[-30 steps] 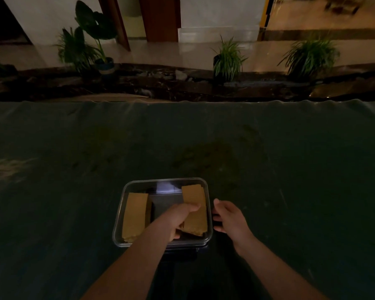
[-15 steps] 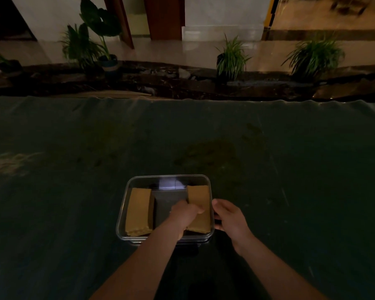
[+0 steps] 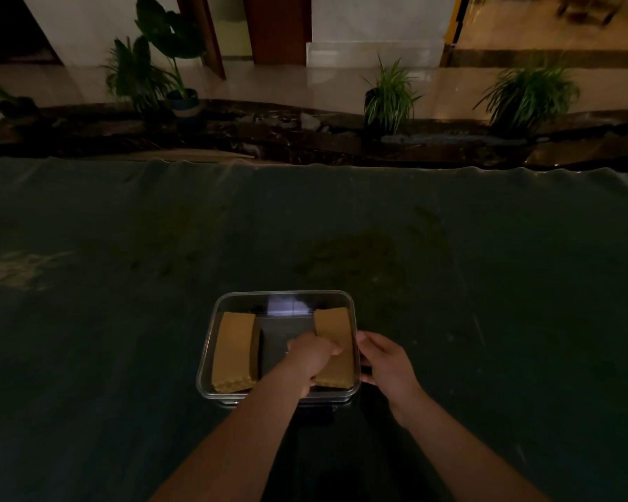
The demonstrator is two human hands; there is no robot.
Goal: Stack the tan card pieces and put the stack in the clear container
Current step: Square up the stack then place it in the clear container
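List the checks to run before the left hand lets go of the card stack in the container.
1. Right tan card stack is inside the clear container: ok.
2. Left hand grips that stack: ok.
3. Right hand holds the container at its right rim: ok.
4. The gripped stack lies flat on the container floor: cannot tell, the left hand hides its middle.
5. Left tan card stack lies apart from the right one, with bare floor between them: ok.
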